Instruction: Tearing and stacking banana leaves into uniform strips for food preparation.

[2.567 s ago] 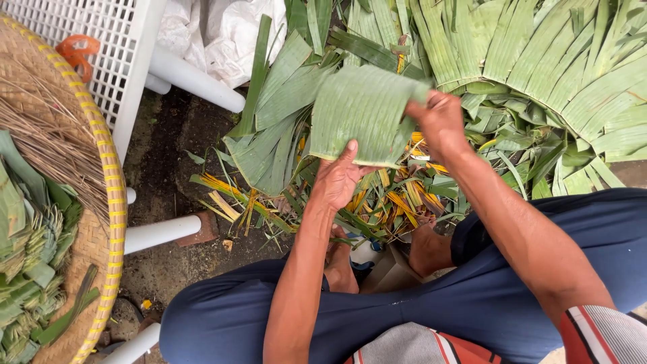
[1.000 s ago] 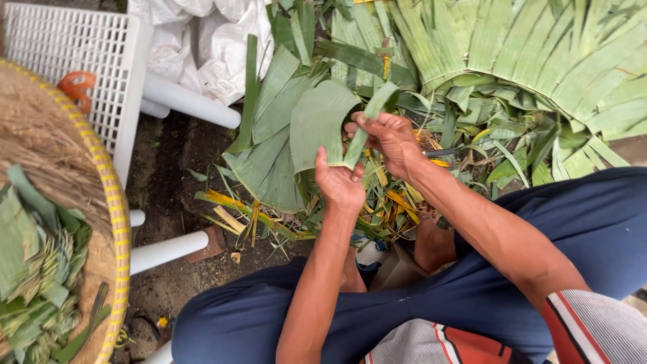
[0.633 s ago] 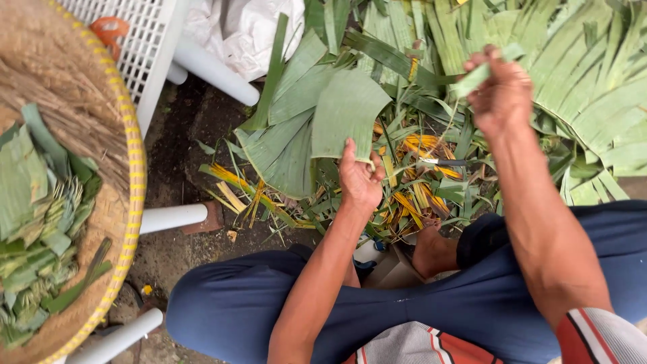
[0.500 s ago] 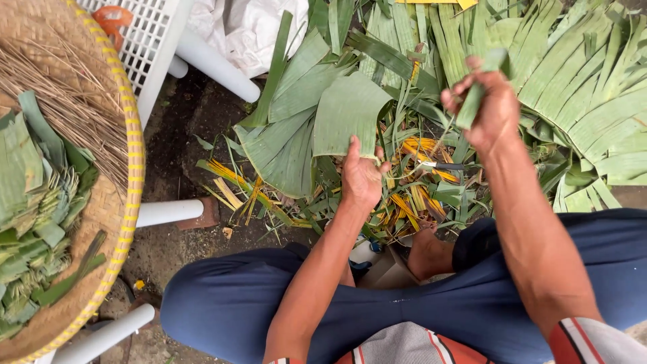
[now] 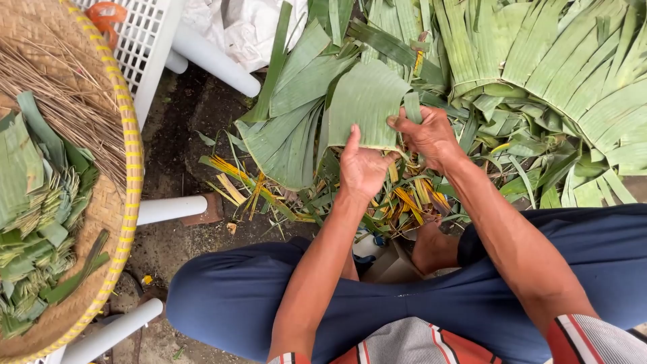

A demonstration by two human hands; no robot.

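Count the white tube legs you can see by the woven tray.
3. One white tube leg slants under the white plastic crate at the top, one lies beside the woven tray, one pokes out bottom left. Others may be hidden beneath.

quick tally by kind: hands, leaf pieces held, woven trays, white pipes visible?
Hands: 2, left hand and right hand
Held banana leaf piece: 1, both hands on it
Round woven tray: 1
White pipes: 3
Total: 7
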